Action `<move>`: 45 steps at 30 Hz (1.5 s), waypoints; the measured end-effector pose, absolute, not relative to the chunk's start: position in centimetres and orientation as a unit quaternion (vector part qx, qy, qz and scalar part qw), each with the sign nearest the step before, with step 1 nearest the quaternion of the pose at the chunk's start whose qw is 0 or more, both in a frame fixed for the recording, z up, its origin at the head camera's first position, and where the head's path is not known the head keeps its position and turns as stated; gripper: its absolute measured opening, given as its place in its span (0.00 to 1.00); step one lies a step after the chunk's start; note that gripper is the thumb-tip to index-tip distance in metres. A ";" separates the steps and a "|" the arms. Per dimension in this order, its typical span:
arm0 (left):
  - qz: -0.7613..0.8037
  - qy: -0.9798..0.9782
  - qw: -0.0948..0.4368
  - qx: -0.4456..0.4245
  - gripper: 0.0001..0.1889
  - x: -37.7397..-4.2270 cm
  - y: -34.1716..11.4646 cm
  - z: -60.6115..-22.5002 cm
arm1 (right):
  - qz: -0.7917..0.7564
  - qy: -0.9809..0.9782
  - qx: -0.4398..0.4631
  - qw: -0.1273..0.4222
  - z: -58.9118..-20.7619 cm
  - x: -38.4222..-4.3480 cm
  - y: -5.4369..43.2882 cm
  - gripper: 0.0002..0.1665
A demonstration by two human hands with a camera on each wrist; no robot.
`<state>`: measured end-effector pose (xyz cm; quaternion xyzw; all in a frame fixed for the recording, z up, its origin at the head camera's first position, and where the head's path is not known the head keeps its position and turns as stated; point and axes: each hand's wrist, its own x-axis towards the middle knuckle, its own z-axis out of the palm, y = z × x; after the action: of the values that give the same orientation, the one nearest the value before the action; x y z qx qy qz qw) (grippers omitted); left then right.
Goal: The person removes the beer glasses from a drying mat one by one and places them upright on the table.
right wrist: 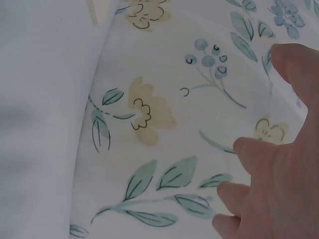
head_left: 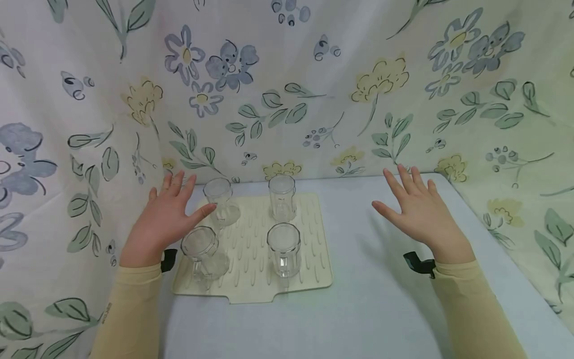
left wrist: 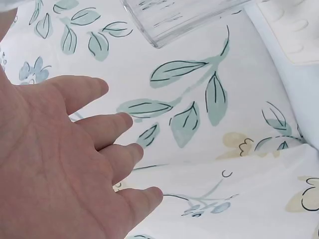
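My left hand [head_left: 166,219] hovers, fingers spread, over the left edge of a cream ridged drying mat [head_left: 246,249]. It holds nothing. Several clear glasses stand on the mat: a back left glass [head_left: 218,192] near my left thumb, a front left glass [head_left: 199,244] below that hand, a back right glass [head_left: 282,197] and a front right glass [head_left: 284,252]. The left wrist view shows the palm of the left hand [left wrist: 60,159] and part of a clear glass [left wrist: 184,20]. My right hand [head_left: 421,214], fingers apart, is held above the table to the right of the mat, touching nothing.
The white table [head_left: 358,309] carries the mat on its left half. A floral curtain [head_left: 332,104] hangs behind the table and along both sides. At each wrist a small black piece [head_left: 419,263] sticks out from the sleeve.
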<state>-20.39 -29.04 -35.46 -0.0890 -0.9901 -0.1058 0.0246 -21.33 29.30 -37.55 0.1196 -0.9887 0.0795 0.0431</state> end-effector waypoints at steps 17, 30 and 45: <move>-0.195 -0.973 0.054 -0.112 0.52 -19.2 -30.2 -34.3 | 0.130 -0.977 0.156 0.065 -37.8 -21.5 28.5 0.55; -0.346 -0.932 0.096 -0.050 0.29 -22.7 -35.2 -40.8 | 0.210 -0.957 0.175 0.094 -37.5 -21.1 27.6 0.51; -0.292 -0.955 -0.038 -0.025 0.31 -25.4 -34.7 -46.1 | 0.356 -0.902 0.231 0.081 -36.8 -22.0 24.2 0.39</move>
<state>-25.42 -34.71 -46.06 -0.0254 -0.9554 -0.2918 -0.0379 -21.99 24.24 -36.76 0.2306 -0.9021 0.3558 0.0807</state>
